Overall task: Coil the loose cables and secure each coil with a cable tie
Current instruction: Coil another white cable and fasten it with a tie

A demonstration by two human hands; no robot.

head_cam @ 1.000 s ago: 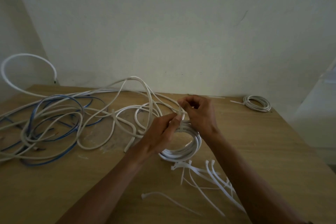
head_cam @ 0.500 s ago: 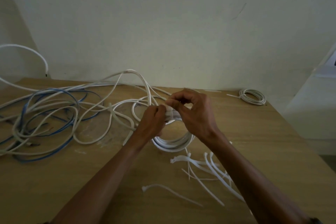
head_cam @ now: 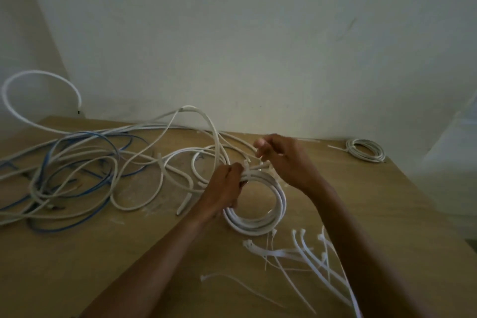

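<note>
Head view: the left hand has its fingers curled round the white coil, clamping the turns together at the coil's far-left edge; the right hand, just beyond and to the right of the left, pinches what looks like the tail of a cable tie wrapped round that bundle, though the tie's head is too blurred to tell whether the tail is threaded. The coil lies on the table, under both hands and reaching from them toward the wearer; it is 1 neat round of several white turns, lying close and even. To do this step well, I judge the left hand should keep the turns stacked while the right draws the tail straight through, snug but not biting the sheath; a slack grip could let the turns spring apart. Beside the right forearm lie the spare ties; left of the left hand sprawls the loose tangle of white and blue cable, not yet coiled; well off to the right of the right hand sits 1 small coil, seemingly tied.
</note>
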